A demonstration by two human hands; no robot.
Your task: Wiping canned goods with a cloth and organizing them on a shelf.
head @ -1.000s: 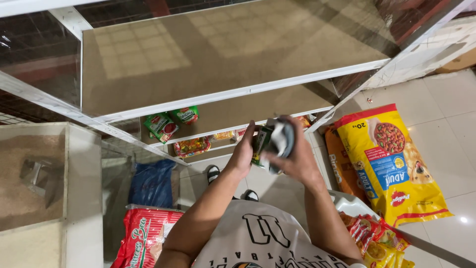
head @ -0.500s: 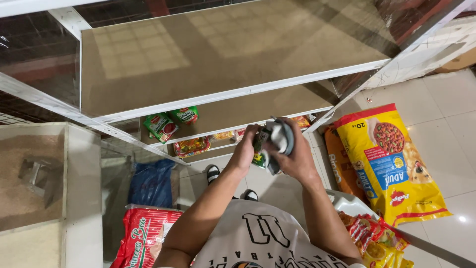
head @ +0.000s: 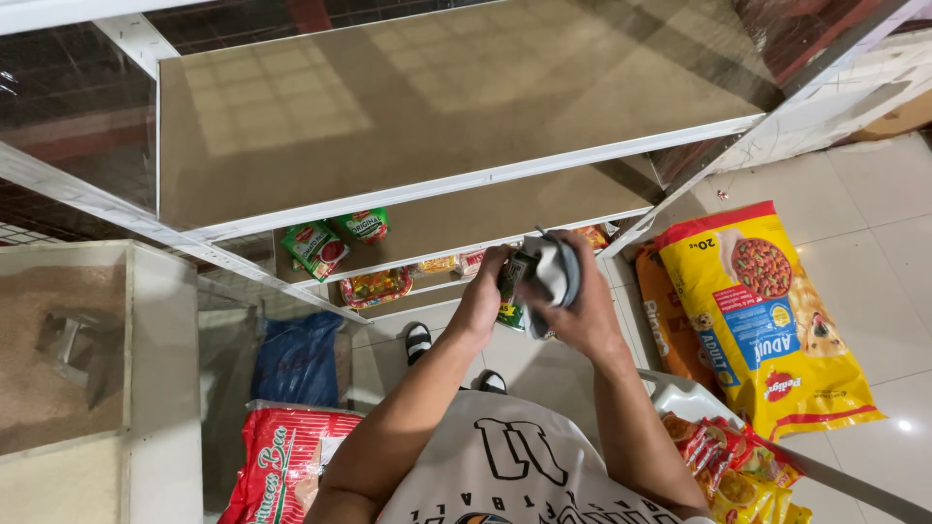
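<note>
Both hands are meeting just off the shelf's (head: 456,189) near edge: the left hand (head: 482,299) is pinching a small green packet (head: 511,281), the right hand (head: 573,311) is gripping a grey device (head: 555,272). Open floor (head: 874,243) is lying right.

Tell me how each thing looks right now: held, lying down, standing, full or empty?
left hand: closed on a dark green packet.
right hand: fingers wrapped around a grey tape roll.
top glass shelf: bare.
green packets: lying on a lower shelf.
yellow pet food bag: flat on the floor, sealed.
red bag: on the floor, full.
blue bag: slumped behind glass.
</note>
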